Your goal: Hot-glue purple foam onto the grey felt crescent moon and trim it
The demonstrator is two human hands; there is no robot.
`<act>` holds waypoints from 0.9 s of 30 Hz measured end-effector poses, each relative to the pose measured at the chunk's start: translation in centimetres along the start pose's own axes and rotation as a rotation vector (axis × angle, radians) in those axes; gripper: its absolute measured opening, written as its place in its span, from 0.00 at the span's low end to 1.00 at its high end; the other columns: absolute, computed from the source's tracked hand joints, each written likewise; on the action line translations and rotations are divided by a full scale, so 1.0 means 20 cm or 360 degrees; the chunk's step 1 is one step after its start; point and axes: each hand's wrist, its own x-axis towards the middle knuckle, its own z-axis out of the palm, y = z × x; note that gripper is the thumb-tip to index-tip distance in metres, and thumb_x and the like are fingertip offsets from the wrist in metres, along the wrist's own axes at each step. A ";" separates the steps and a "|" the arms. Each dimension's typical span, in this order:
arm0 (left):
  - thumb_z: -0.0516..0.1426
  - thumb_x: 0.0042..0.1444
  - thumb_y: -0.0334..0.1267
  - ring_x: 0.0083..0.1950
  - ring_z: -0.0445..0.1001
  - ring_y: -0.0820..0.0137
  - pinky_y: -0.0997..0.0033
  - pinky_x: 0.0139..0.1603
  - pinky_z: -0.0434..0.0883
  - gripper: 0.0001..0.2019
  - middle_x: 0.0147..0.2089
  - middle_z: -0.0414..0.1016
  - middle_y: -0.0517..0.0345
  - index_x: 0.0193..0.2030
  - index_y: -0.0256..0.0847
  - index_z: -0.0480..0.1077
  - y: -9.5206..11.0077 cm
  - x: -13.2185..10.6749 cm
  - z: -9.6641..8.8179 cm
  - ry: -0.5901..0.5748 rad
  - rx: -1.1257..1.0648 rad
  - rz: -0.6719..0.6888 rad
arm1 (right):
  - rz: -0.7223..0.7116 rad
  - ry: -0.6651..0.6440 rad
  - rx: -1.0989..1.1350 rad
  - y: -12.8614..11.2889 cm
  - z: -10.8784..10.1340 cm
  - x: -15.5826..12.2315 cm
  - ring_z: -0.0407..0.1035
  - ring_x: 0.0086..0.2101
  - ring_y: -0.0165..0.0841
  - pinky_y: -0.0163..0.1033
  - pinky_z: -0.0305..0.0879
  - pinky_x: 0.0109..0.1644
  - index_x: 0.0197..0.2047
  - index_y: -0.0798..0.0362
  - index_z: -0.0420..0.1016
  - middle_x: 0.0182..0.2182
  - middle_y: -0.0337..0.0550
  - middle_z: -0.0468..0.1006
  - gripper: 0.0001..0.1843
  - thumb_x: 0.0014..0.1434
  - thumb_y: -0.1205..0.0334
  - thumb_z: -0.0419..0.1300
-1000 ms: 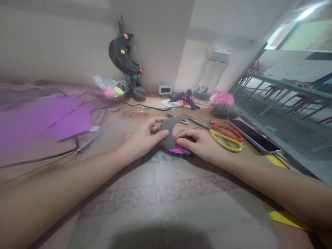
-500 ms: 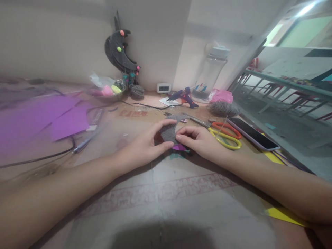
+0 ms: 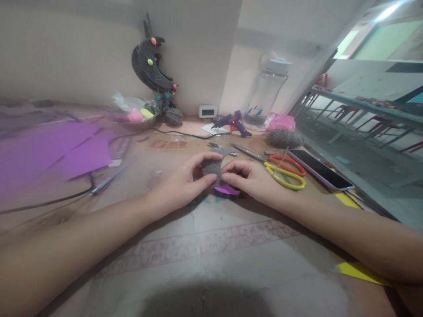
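Observation:
A small crescent (image 3: pixel 213 168) wrapped in grey yarn is held up above the middle of the table, with a bare purple tip (image 3: pixel 226 189) at its lower end. My left hand (image 3: pixel 191 178) grips it from the left, thumb in front and fingers over the top. Pinched at its inner right edge are the fingertips of my right hand (image 3: pixel 243 174); whether they hold a yarn strand there is too small to tell. Just right of that hand lie scissors (image 3: pixel 286 169) with one orange and one yellow handle.
Behind stand a glue gun (image 3: pixel 233 123), a clear bottle (image 3: pixel 266 94), a small white clock (image 3: pixel 207 111) and a grey yarn ball (image 3: pixel 284 138). A phone (image 3: pixel 320 169) lies right, purple sheets (image 3: pixel 87 156) left. A dark crescent ornament (image 3: pixel 145 61) hangs on the wall.
The crescent has shifted and turned slightly in my hands, so more of its purple tip shows. My right fingertips have moved a little left and down along its edge.

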 end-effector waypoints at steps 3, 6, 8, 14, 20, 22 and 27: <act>0.57 0.62 0.38 0.46 0.75 0.65 0.64 0.49 0.71 0.18 0.51 0.76 0.55 0.59 0.48 0.68 0.03 -0.02 0.01 -0.0050 0.0267 0.0161 | -0.0011 0.0020 -0.0096 -0.01 0.01 0.00 0.57 0.23 0.25 0.33 0.54 0.26 0.29 0.53 0.69 0.22 0.34 0.66 0.12 0.55 0.53 0.62; 0.56 0.62 0.37 0.53 0.73 0.63 0.63 0.54 0.69 0.18 0.57 0.74 0.55 0.59 0.49 0.68 0.04 -0.03 0.02 -0.0055 0.0356 0.0228 | -0.0030 -0.0002 -0.0118 -0.01 0.00 -0.01 0.56 0.23 0.26 0.33 0.53 0.26 0.28 0.52 0.68 0.21 0.33 0.64 0.13 0.57 0.54 0.61; 0.56 0.62 0.37 0.51 0.74 0.64 0.63 0.52 0.70 0.19 0.55 0.75 0.54 0.60 0.48 0.67 0.03 -0.02 0.01 -0.0063 0.0312 0.0180 | -0.0089 -0.0034 -0.0068 0.00 0.00 -0.01 0.57 0.24 0.26 0.33 0.54 0.28 0.29 0.53 0.69 0.23 0.33 0.64 0.12 0.59 0.54 0.59; 0.56 0.62 0.38 0.38 0.74 0.69 0.66 0.42 0.71 0.20 0.45 0.76 0.56 0.61 0.48 0.66 0.00 -0.01 0.00 -0.0010 0.0167 0.0087 | -0.0108 -0.0057 -0.0029 0.03 -0.01 -0.01 0.57 0.24 0.26 0.34 0.56 0.29 0.32 0.54 0.71 0.23 0.33 0.64 0.15 0.64 0.52 0.54; 0.56 0.62 0.40 0.36 0.75 0.67 0.67 0.39 0.71 0.21 0.38 0.76 0.57 0.63 0.48 0.64 0.02 -0.02 0.00 -0.0050 0.0115 -0.0004 | -0.0381 0.0342 -0.0456 0.03 -0.08 0.00 0.66 0.31 0.31 0.38 0.64 0.37 0.40 0.52 0.74 0.35 0.42 0.75 0.11 0.65 0.55 0.55; 0.56 0.63 0.40 0.36 0.74 0.67 0.67 0.39 0.71 0.21 0.39 0.76 0.57 0.63 0.49 0.64 0.02 -0.02 -0.01 -0.0030 0.0110 -0.0023 | -0.0524 0.0487 -0.0765 0.05 -0.14 0.03 0.68 0.34 0.33 0.39 0.65 0.40 0.40 0.52 0.74 0.36 0.44 0.76 0.08 0.64 0.58 0.56; 0.57 0.61 0.40 0.35 0.71 0.68 0.69 0.35 0.68 0.21 0.39 0.74 0.57 0.62 0.48 0.65 0.01 0.00 -0.01 0.0097 0.0192 -0.0037 | -0.0504 0.0378 -0.1174 0.17 -0.26 0.14 0.72 0.43 0.41 0.47 0.66 0.49 0.50 0.54 0.74 0.45 0.51 0.78 0.13 0.63 0.62 0.57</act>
